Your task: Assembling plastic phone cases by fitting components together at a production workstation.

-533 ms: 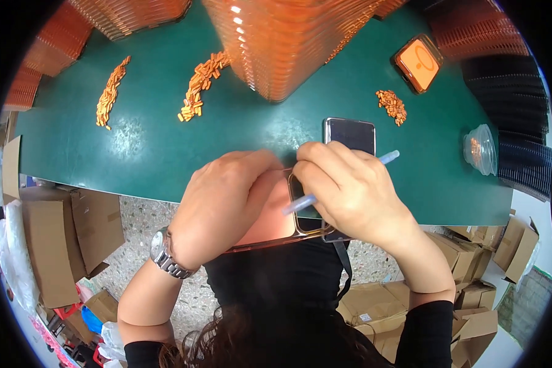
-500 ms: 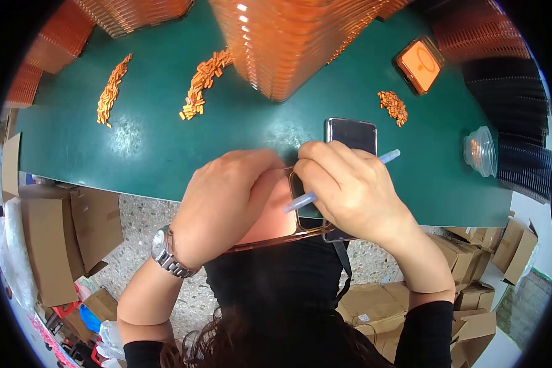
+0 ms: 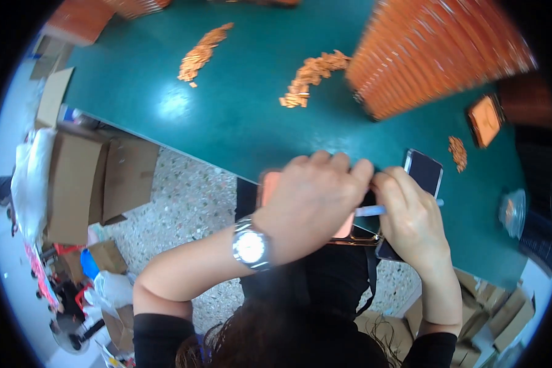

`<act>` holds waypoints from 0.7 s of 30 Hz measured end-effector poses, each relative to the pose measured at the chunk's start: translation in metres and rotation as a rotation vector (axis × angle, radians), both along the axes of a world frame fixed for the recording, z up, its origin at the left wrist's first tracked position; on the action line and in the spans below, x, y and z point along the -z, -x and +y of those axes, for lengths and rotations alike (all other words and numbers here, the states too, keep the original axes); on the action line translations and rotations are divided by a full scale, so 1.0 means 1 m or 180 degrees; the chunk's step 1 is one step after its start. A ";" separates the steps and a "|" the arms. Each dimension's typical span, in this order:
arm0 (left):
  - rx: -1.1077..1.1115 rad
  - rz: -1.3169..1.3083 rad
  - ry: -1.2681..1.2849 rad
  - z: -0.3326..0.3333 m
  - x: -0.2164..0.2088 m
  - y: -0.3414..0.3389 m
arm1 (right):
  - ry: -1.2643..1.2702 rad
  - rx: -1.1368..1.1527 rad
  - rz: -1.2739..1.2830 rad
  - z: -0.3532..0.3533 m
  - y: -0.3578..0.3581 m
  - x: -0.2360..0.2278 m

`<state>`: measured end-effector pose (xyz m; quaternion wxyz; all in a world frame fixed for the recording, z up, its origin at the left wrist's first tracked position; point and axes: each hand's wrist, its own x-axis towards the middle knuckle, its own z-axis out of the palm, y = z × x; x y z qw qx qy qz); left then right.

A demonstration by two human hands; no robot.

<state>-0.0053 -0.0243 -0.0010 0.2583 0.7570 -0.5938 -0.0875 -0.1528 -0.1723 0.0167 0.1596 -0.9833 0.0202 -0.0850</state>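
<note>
A phone case (image 3: 271,186) with a peach-orange back and a shiny bronze rim lies at the table's near edge. My left hand (image 3: 316,199), below a metal wristwatch, lies across it with the fingers bent and close together at its far right edge. My right hand (image 3: 414,221) is closed round a thin pale-blue translucent stick (image 3: 369,211), its fingertips pinched at the same edge and almost touching the left ones. What the fingertips hold there is hidden. Partly under my right hand is a dark phone-shaped slab (image 3: 424,172) with a silver rim.
Small orange pieces lie in heaps at the left (image 3: 202,55), middle (image 3: 310,76) and right (image 3: 457,153). A tall stack of orange cases (image 3: 435,55) stands at the far right, near one loose orange case (image 3: 486,121) and a clear cup (image 3: 511,213). Cardboard boxes (image 3: 73,184) flank the green table (image 3: 257,122).
The view has turned, so the table now slants and its things sit further right. My left hand has slid rightward over the case, up to my right hand. The stick stays in my right hand.
</note>
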 end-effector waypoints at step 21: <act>-0.0099 -0.0151 -0.0019 -0.007 0.004 0.003 | 0.0826 0.0274 -0.0023 -0.001 0.011 -0.006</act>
